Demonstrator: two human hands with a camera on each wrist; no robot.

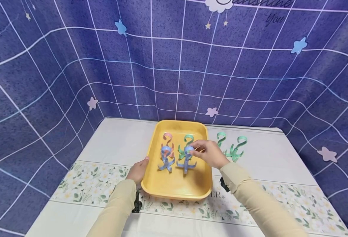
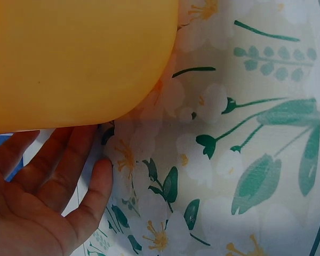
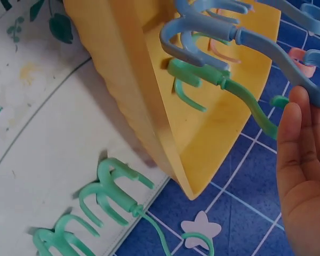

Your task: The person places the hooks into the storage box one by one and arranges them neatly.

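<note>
A blue-purple gridded curtain (image 1: pixel 168 75) is hanging behind a pale tabletop (image 1: pixel 123 138), where a yellow tray (image 1: pixel 174 183) is lying between two hands. The left hand (image 1: pixel 137 171) is resting loosely extended fingers against the tray's side, seemingly steadying it. The right hand (image 1: pixel 211 154) is pinching a blue hook (image 1: pixel 186 162) over the tray by its curled top, probably because that end is rising clear of the splayed prongs. Left of this hand, another blue hook (image 1: pixel 166 164) is sitting; beyond both, a pink hook (image 1: pixel 169 142) and a green hook (image 1: pixel 188 143) are facing similarly, perhaps for neatness. To its right, two more green hooks (image 1: pixel 234 153) are lying outside.
</note>
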